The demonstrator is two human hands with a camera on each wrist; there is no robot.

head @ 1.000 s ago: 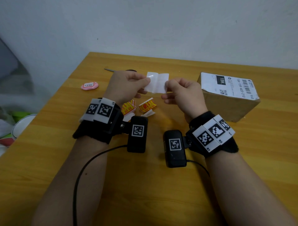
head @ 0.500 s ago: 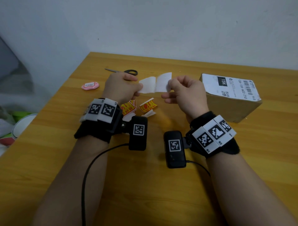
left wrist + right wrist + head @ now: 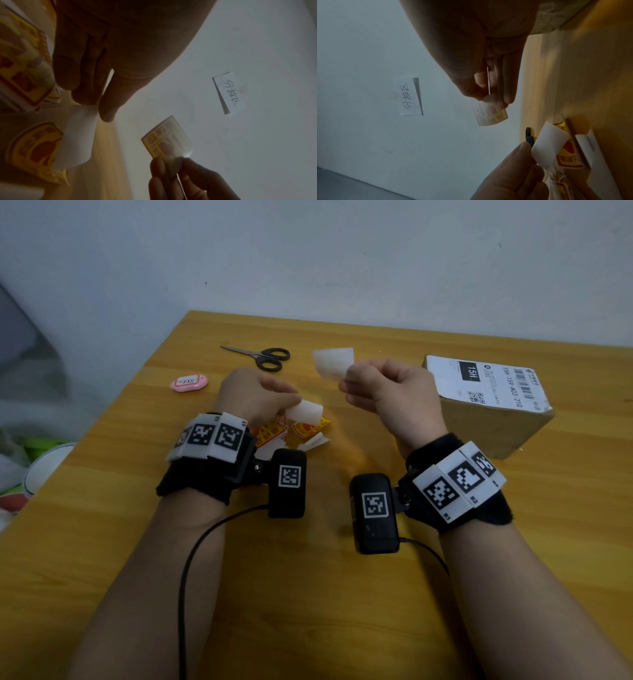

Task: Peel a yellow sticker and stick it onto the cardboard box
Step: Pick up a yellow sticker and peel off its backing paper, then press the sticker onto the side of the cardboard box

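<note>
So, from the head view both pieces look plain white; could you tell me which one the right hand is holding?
Observer: The left wrist view shows the far face of the piece that the right hand pinches. It carries yellow and red print, so it is the yellow sticker.
Operator: Thank you. And the curled piece in the left hand?
Observer: In the right wrist view, the left hand pinches the backing paper, which is blank white with no print showing.
Operator: Is anything on the wall beyond the hands?
Observer: Yes, a white paper note with handwritten characters is on the wall.
</note>
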